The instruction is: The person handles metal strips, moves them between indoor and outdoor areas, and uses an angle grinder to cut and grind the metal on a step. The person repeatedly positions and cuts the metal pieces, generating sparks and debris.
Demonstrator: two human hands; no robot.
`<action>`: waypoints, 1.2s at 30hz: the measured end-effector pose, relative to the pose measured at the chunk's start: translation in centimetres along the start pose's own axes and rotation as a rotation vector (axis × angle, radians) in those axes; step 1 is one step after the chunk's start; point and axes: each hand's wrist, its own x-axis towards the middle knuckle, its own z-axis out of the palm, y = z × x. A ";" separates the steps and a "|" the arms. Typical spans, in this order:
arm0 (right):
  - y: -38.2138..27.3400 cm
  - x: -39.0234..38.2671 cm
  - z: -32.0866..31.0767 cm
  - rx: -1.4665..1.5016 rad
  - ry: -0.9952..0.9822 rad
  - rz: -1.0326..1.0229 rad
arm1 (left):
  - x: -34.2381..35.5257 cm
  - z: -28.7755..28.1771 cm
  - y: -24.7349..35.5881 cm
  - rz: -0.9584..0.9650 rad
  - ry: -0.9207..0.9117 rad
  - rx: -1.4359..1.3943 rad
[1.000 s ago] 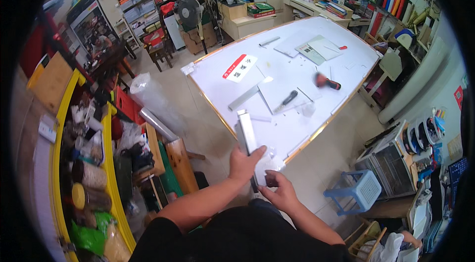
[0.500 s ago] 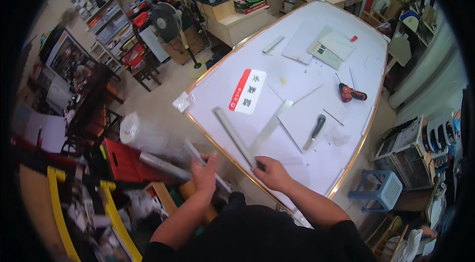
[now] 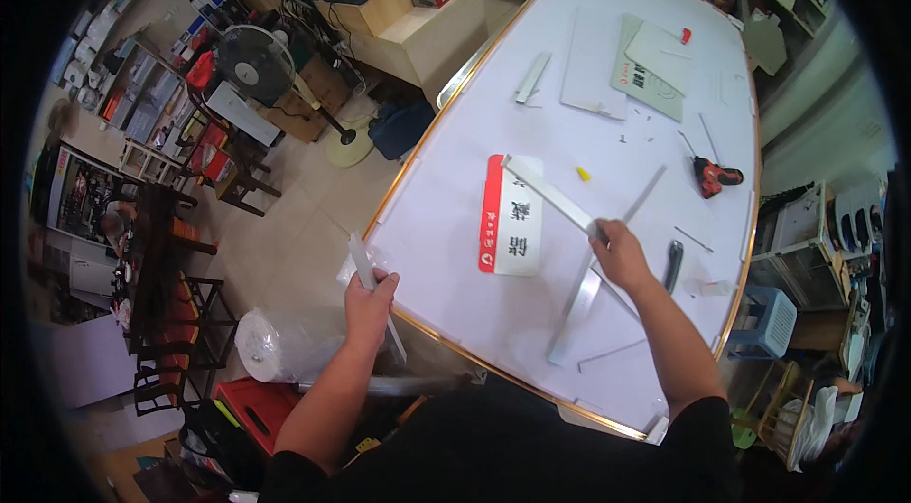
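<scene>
My left hand (image 3: 368, 309) is closed around a thin pale strip (image 3: 362, 259), held upright-slanting just off the table's left edge. Over the table, my right hand (image 3: 622, 258) grips a long silver metal strip (image 3: 550, 194). Its far end crosses the upper part of a red and white sign plate (image 3: 525, 264). Below my right hand lies another flat silver strip (image 3: 576, 315), crossed by the held one. A utility knife (image 3: 675, 256) with a dark handle is partly hidden by my right forearm.
The long white table (image 3: 446, 266) has gold-coloured edging. On it lie a red and black cordless drill (image 3: 712, 176), stacked pale plates (image 3: 655, 66), a short strip (image 3: 533, 76) and a yellow piece (image 3: 583, 174). A plastic-film roll (image 3: 270, 346) and standing fan (image 3: 256, 66) are at left.
My right hand has carried its strip rightward and farther over the table, onto the sign. My left hand still holds its strip, now farther left. The whole view has turned left.
</scene>
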 end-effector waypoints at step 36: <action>-3.8 32.0 13.5 -0.432 -0.161 0.202 | 51.8 20.4 -3.8 -0.020 -0.554 0.237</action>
